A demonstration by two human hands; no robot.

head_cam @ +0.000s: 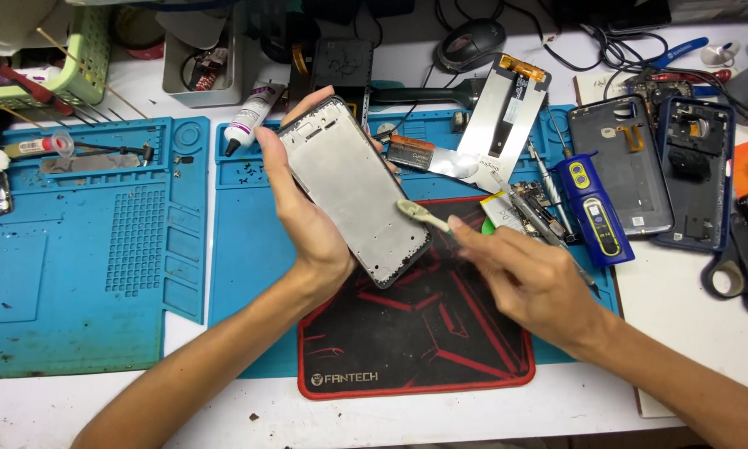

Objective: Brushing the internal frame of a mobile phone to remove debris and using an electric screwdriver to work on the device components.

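Your left hand (303,212) covers the near-left edge of the phone frame (353,187), so you can't see how the palm seats against it. Your right hand (532,278) hides the handle of the small brush (420,214); only the bristle end shows. Both forearms run out past the bottom edge. The scissors (744,270) are cut off at the right edge, the green basket (74,58) at the top. The specks on the blue mat (83,241) are too small to tell apart.

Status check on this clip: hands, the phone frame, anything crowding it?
Left hand grips phone frame, tilted above black-and-red mat. Right hand holds small brush, bristles on frame's edge. Blue powered screwdriver and loose parts lie close right.
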